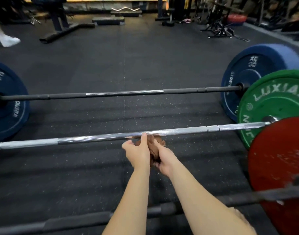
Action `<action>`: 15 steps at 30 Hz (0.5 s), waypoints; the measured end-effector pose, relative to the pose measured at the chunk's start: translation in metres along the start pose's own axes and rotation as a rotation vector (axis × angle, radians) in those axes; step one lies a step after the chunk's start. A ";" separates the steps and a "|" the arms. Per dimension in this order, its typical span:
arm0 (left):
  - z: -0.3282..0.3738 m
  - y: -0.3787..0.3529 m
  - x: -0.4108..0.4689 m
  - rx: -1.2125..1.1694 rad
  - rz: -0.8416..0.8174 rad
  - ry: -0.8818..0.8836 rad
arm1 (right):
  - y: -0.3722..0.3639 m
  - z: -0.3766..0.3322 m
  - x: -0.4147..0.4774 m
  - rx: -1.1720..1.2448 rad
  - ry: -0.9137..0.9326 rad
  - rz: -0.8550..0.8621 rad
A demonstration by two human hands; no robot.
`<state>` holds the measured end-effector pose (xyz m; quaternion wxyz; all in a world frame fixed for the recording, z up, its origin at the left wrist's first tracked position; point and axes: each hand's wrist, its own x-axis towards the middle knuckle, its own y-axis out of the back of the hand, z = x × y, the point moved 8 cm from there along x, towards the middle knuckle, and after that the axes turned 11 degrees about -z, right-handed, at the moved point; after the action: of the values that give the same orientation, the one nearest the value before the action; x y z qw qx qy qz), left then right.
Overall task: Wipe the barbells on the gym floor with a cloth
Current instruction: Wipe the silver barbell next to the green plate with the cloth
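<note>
Three barbells lie across the black rubber floor. The middle one is a chrome bar (94, 139) with a green plate (274, 102) at its right end. Just in front of its centre, my left hand (138, 154) and my right hand (164, 159) hold a bunched brown cloth (153, 148) between them. The left fingertips reach up to the chrome bar. The far barbell (121, 93) is dark with blue plates (257, 78) on both ends. The near barbell (74, 223) is dark, runs under my forearms and carries a red plate (279, 167).
A person's white shoe (9, 40) steps at the far left. Bench frames (60, 29), step platforms (108, 20), a curl bar (125, 9) and a folding stand (219, 30) line the back of the room.
</note>
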<state>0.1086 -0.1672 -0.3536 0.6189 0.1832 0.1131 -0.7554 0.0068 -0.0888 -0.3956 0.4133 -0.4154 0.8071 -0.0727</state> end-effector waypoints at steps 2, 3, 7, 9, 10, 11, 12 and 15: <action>0.024 0.019 0.001 0.284 0.151 -0.202 | 0.003 -0.005 0.005 0.091 0.038 0.059; 0.038 0.024 0.002 0.423 0.203 -0.328 | 0.006 -0.008 0.008 0.123 0.059 0.078; 0.073 0.010 0.028 0.808 0.118 -0.664 | 0.016 -0.014 0.016 0.169 0.096 0.083; 0.072 -0.004 0.051 0.872 -0.098 -0.586 | 0.012 -0.013 0.017 0.171 0.097 0.017; 0.069 -0.009 0.058 0.945 -0.190 -0.536 | 0.007 -0.011 0.017 0.169 0.091 -0.013; 0.060 -0.019 0.063 1.039 -0.256 -0.479 | 0.008 -0.012 0.020 0.171 0.089 -0.034; 0.053 -0.024 0.065 1.125 -0.289 -0.422 | 0.008 -0.012 0.022 0.182 0.094 -0.048; 0.048 -0.022 0.063 1.192 -0.292 -0.319 | 0.005 -0.013 0.022 0.218 0.122 -0.051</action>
<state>0.0701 -0.2376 -0.3371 0.3105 0.3641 -0.3967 -0.7833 -0.0130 -0.1050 -0.4028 0.4041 -0.3834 0.8072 -0.1955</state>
